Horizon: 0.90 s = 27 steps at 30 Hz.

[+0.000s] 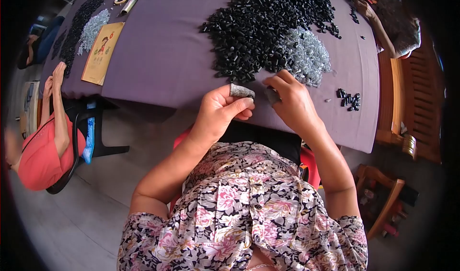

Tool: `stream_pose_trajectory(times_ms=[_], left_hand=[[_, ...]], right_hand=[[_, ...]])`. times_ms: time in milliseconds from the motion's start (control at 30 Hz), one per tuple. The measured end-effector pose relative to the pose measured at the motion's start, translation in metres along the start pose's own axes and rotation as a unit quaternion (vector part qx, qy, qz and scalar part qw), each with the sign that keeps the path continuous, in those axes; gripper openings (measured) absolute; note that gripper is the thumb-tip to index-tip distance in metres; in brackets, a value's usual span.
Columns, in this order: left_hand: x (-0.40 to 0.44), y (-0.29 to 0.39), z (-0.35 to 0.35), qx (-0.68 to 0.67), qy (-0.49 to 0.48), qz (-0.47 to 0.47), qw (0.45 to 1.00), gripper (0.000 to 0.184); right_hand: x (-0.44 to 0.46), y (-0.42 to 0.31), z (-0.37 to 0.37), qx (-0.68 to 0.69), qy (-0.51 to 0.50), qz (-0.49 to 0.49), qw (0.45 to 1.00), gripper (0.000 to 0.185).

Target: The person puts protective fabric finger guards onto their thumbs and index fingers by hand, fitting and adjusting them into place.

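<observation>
My left hand [218, 113] is closed in a pinch just off the table's near edge, a grey wrap [242, 91] around its index finger. A dark bit shows at its thumb tip, too small to make out. Facing it, my right hand [293, 101] has its fingers curled over a grey-wrapped thumb [273, 96]; what its fingertips hold, if anything, is hidden. Beyond both hands spreads a big heap of small black tube-shaped pieces [249, 46]. A smaller pile of clear plastic pieces [306, 55] lies against its right side, close to my right hand.
Several black pieces [349, 100] form a small group at the right on the purple tablecloth [163, 46]. To the left lie a yellow booklet [103, 53], more clear pieces [93, 29] and a black strip of pieces [81, 24]. People sit at both sides; a wooden chair [383, 199] stands right.
</observation>
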State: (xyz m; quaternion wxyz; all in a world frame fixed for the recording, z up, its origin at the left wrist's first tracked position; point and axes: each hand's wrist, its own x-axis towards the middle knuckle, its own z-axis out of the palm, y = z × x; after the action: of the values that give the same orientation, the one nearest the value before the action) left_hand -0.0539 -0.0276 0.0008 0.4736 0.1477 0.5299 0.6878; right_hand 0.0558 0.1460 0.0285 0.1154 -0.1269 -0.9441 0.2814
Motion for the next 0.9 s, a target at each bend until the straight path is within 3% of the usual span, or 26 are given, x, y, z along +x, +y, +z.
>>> stream_pose_trajectory(times_ms=[133, 233, 333, 533, 733, 833, 900], left_hand=[[0.003, -0.007, 0.004, 0.032, -0.017, 0.012, 0.999, 0.014], [0.003, -0.012, 0.011, 0.051, -0.038, 0.011, 0.998, 0.014], [0.003, -0.015, 0.016, 0.065, -0.049, 0.014, 0.997, 0.013], [0.001, -0.019, 0.021, 0.079, -0.052, 0.003, 0.996, 0.014], [0.0, -0.014, 0.024, 0.085, -0.053, 0.002, 0.995, 0.013], [0.004, -0.016, 0.022, 0.093, -0.059, 0.003, 0.994, 0.013], [0.005, -0.017, 0.022, 0.091, -0.061, 0.002, 0.994, 0.013]], right_hand=[[-0.033, 0.002, -0.01, 0.161, -0.017, 0.103, 0.981, 0.029], [-0.051, 0.012, -0.001, 0.372, -0.006, 0.169, 0.913, 0.02], [-0.056, 0.011, -0.004, 0.464, -0.021, 0.194, 0.864, 0.013], [-0.056, 0.015, 0.001, 0.511, -0.015, 0.202, 0.836, 0.011], [-0.055, 0.01, -0.003, 0.473, 0.005, 0.219, 0.853, 0.022], [-0.051, 0.017, 0.005, 0.354, 0.087, 0.097, 0.926, 0.034], [-0.043, 0.013, 0.006, 0.193, 0.101, 0.045, 0.975, 0.037]])
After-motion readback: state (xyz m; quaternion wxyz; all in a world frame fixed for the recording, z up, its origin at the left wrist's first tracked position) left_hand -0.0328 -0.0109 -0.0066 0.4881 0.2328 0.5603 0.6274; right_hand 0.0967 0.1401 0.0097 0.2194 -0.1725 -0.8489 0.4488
